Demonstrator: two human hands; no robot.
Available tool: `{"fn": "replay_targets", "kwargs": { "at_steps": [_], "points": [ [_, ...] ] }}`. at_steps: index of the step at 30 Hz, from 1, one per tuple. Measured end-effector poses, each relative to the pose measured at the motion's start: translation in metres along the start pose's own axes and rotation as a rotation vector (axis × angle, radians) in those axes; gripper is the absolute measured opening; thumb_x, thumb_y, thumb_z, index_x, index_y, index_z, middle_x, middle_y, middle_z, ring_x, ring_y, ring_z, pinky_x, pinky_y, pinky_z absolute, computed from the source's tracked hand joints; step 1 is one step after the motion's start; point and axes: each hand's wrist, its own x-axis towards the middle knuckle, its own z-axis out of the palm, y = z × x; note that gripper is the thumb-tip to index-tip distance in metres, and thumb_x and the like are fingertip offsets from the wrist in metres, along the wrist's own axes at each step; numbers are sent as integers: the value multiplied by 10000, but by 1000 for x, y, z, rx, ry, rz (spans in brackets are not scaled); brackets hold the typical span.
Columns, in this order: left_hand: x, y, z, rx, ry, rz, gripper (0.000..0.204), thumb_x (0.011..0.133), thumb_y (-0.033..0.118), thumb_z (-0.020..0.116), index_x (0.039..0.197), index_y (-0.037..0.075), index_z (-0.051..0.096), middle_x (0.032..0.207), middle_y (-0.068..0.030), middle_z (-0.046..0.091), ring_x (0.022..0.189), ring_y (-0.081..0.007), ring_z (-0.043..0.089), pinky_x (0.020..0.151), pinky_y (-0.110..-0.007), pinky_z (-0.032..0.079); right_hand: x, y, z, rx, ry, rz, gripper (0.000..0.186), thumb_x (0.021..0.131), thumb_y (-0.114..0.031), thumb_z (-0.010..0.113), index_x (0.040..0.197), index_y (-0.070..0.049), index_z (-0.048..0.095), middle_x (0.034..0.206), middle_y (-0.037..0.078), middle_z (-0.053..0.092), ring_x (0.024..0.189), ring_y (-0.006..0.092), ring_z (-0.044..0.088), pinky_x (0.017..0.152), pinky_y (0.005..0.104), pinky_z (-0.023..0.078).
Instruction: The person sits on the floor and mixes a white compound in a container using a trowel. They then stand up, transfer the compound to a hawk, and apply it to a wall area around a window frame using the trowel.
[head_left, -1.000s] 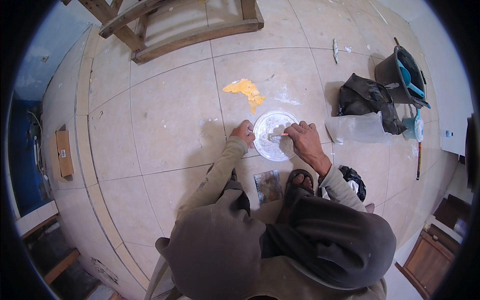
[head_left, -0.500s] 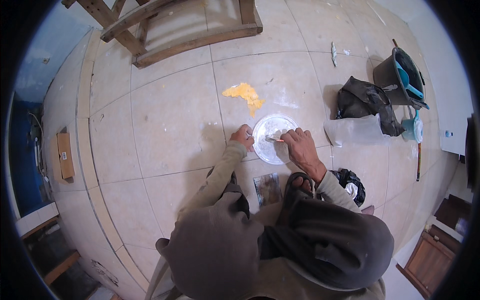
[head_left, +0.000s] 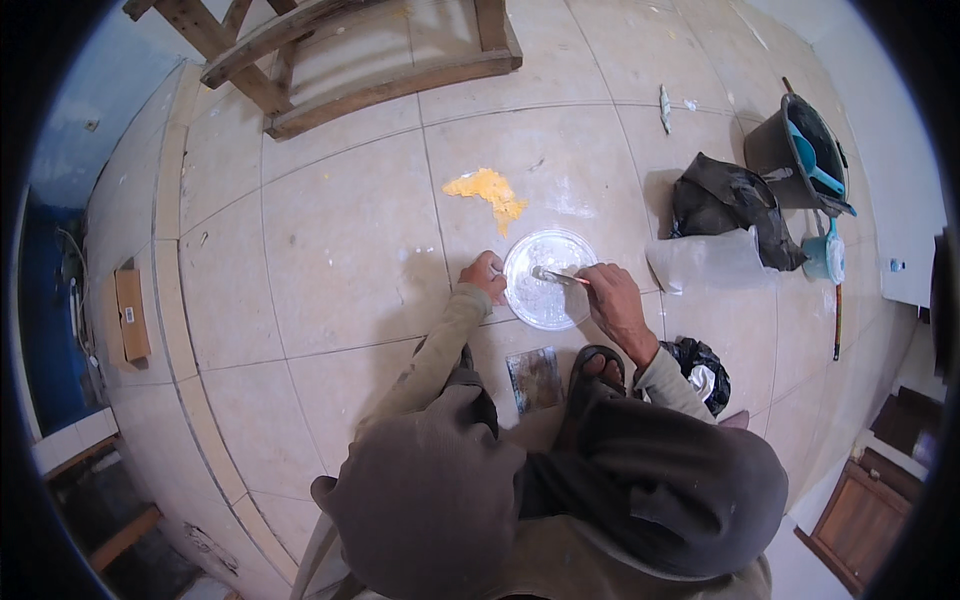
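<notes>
My left hand [head_left: 483, 278] is closed on the left edge of a round white lid [head_left: 550, 305] lying on the tiled floor, with whitish material smeared over it. My right hand [head_left: 616, 305] grips a small putty knife [head_left: 559, 276], whose blade rests on the lid's upper middle. A worn rectangular metal plate [head_left: 532, 382] lies just below the lid, between my feet. Beyond the lid is an irregular yellow patch [head_left: 493, 188] on the tiles. A translucent plastic bag [head_left: 705, 261] lies to the right of the lid.
At right stand a dark bucket [head_left: 770, 145] with a turquoise scoop and a light-blue container [head_left: 822, 258], beside black bags [head_left: 725, 210]. Another black bag [head_left: 712, 355] is by my right foot. A wooden frame [head_left: 390, 85] is at the top, a cardboard box [head_left: 130, 315] at left.
My right hand has shifted slightly down and right, and the knife's angle on the lid has changed. My left hand stays at the lid's edge.
</notes>
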Motion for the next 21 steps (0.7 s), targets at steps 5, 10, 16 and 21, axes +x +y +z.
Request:
{"fn": "replay_targets", "kwargs": {
  "at_steps": [5, 10, 16, 21],
  "points": [
    [3, -1, 0, 2, -1, 6, 192, 811, 62, 606, 986, 59, 526, 703, -121, 661, 569, -199, 687, 504, -325, 561, -9, 6, 5, 42, 66, 32, 221, 764, -7, 620, 977, -64, 601, 882, 118, 621, 829, 322, 591, 732, 422, 451],
    [-2, -5, -2, 57, 13, 45, 204, 807, 56, 608, 994, 51, 526, 685, -119, 658, 574, -200, 690, 498, -327, 559, -20, 4, 5, 88, 60, 82, 226, 771, -1, 615, 990, -52, 597, 923, 139, 635, 863, 337, 602, 751, 423, 460],
    [-5, -3, -1, 51, -24, -12, 207, 813, 56, 609, 1000, 54, 520, 704, -126, 658, 570, -199, 687, 503, -322, 565, -30, 2, 5, 170, 121, 124, 209, 795, 11, 600, 996, -49, 594, 918, 141, 637, 858, 349, 606, 750, 431, 471],
    [4, 2, -2, -1, -11, 0, 207, 822, 59, 605, 1011, 56, 520, 694, -116, 659, 579, -196, 689, 508, -326, 567, -25, 9, 4, 170, 107, 130, 227, 799, 10, 601, 1015, -60, 598, 930, 145, 647, 850, 353, 621, 732, 417, 492]
  ]
}}
